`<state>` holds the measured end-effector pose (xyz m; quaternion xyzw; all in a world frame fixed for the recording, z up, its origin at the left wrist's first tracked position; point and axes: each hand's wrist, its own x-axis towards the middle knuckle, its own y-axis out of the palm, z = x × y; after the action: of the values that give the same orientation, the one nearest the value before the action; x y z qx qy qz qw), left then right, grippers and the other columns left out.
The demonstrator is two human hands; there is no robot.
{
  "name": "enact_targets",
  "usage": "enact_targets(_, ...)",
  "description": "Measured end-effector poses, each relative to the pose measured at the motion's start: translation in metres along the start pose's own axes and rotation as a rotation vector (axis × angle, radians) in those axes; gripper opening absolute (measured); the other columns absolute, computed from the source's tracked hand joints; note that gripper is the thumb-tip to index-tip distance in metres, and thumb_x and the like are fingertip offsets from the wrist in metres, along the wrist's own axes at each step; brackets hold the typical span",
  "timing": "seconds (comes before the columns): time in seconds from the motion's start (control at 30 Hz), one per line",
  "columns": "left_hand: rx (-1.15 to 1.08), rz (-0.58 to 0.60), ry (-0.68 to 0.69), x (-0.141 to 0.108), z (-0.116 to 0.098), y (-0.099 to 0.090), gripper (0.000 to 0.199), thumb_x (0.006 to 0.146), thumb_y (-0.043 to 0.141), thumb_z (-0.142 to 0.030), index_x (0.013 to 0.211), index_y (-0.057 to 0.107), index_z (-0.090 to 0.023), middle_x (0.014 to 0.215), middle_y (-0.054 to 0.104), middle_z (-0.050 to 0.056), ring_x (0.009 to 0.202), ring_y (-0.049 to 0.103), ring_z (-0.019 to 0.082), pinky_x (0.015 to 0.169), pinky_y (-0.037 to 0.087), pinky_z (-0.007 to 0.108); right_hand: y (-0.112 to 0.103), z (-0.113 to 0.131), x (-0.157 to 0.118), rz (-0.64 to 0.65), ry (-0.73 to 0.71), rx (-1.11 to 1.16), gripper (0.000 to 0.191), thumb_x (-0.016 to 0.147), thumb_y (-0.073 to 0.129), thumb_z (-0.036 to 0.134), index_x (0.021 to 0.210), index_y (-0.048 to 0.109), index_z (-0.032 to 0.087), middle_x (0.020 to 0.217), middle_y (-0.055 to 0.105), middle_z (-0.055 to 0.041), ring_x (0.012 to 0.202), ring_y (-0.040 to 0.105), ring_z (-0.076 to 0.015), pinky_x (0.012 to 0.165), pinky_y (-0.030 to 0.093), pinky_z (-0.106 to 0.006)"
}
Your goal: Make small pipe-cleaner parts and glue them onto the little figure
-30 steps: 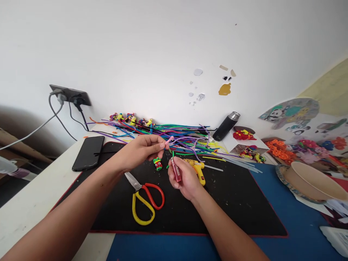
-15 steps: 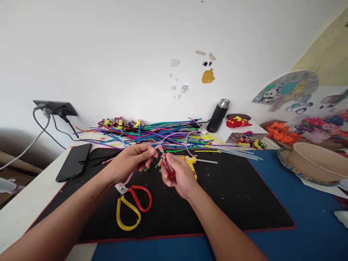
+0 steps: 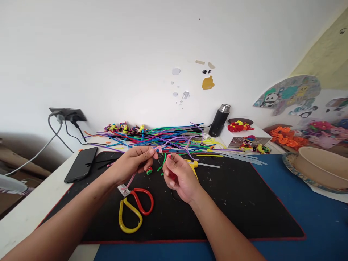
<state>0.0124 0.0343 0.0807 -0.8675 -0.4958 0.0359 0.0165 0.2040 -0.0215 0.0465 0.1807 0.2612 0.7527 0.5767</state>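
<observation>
My left hand (image 3: 138,159) pinches a pink pipe cleaner (image 3: 132,180) between thumb and fingertips. Its short curled end points up past the thumb, while the long tail hangs below the palm. My right hand (image 3: 182,177) is wrapped round a red lighter (image 3: 173,177), its metal top near the thumb; no flame shows. A small gap lies between the lighter and the pink tip. Beneath my hands, a small red-and-green piece (image 3: 149,170) rests on the black mat (image 3: 231,203). Scissors (image 3: 125,191) with one red and one yellow handle lie below my left hand.
Behind my right hand lies a yellow glue gun (image 3: 194,164). Many coloured pipe cleaners (image 3: 163,136) are heaped along the wall. A phone (image 3: 81,165) lies left, a black flask (image 3: 219,120) stands at the back, and a bowl (image 3: 323,168) sits right.
The lighter in my right hand has moved slightly away from the pink pipe cleaner's tip and turned. My left hand keeps its pinch. The whole view has shifted a little.
</observation>
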Motion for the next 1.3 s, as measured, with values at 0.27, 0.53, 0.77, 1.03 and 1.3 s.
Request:
enact_targets(0.27,0.163,-0.043,0.018,-0.004,-0.006,-0.002,0.054,0.092,0.065,-0.071,0.092,0.069,-0.017,0.057,0.056,-0.004,0.051,0.044,0.010,0.049,0.029,0.022,0.000,-0.011,0.000,0.047,0.014,-0.117,0.046,0.088,0.078,0.061,0.088,0.058,0.020,0.057,0.049,0.0095,0.040,0.022,-0.0031,0.040,0.010,-0.021)
enact_targets(0.53,0.136,0.049,0.061,-0.005,-0.003,0.005,0.046,0.100,0.058,-0.065,0.091,0.054,-0.021,0.067,0.068,-0.001,0.052,0.055,0.012,0.050,0.040,0.023,0.001,-0.016,0.000,0.102,0.021,-0.160,0.053,0.088,0.074,0.069,0.080,0.058,0.019,0.053,0.038,0.0103,0.043,0.022,-0.0047,0.042,0.011,-0.022)
enact_targets(0.77,0.052,0.096,0.098,-0.005,0.000,0.006,0.037,0.103,0.059,-0.057,0.099,0.056,-0.020,0.079,0.074,0.003,0.065,0.062,0.016,0.064,0.048,0.029,-0.002,-0.017,0.001,0.053,0.008,-0.162,0.055,0.088,0.072,0.072,0.077,0.054,0.020,0.053,0.037,0.0101,0.043,0.021,-0.0049,0.043,0.011,-0.022)
enact_targets(1.03,0.141,-0.032,0.104,-0.002,0.007,0.004,0.042,0.091,0.075,-0.059,0.085,0.069,-0.018,0.079,0.068,0.001,0.075,0.058,0.016,0.074,0.045,0.028,0.003,-0.014,0.000,0.041,-0.001,-0.228,0.063,0.082,0.073,0.078,0.071,0.049,0.021,0.051,0.033,0.0109,0.043,0.021,-0.0049,0.043,0.011,-0.023)
enact_targets(1.3,0.140,-0.009,0.055,-0.002,0.004,0.003,0.046,0.086,0.078,-0.063,0.083,0.074,-0.017,0.073,0.061,0.000,0.066,0.048,0.014,0.064,0.038,0.026,0.002,-0.021,0.003,-0.062,-0.039,-0.299,0.062,0.083,0.073,0.075,0.068,0.045,0.023,0.055,0.030,0.0106,0.045,0.020,-0.0056,0.041,0.012,-0.023)
